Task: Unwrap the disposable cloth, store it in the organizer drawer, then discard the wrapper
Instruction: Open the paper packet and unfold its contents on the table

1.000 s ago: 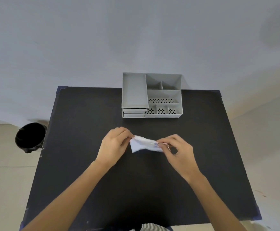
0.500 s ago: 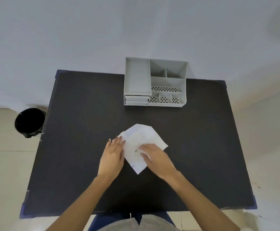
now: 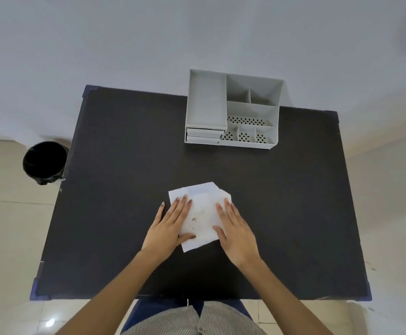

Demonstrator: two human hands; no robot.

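- My left hand (image 3: 170, 226) lies flat, fingers spread, gripping nothing, pressing the left side of the white cloth (image 3: 200, 215).
- My right hand (image 3: 235, 232) lies equally flat and open on the cloth's right side.
- The cloth is thin, soft and roughly square, spread on the matte black table (image 3: 124, 189) near its middle, with faint brownish specks at its centre.
- The grey plastic organizer (image 3: 231, 110), boxy with perforated compartments and closed stacked drawers (image 3: 203, 136), sits at the far edge.
- A round black bin (image 3: 44, 162) stands on the floor to the left.
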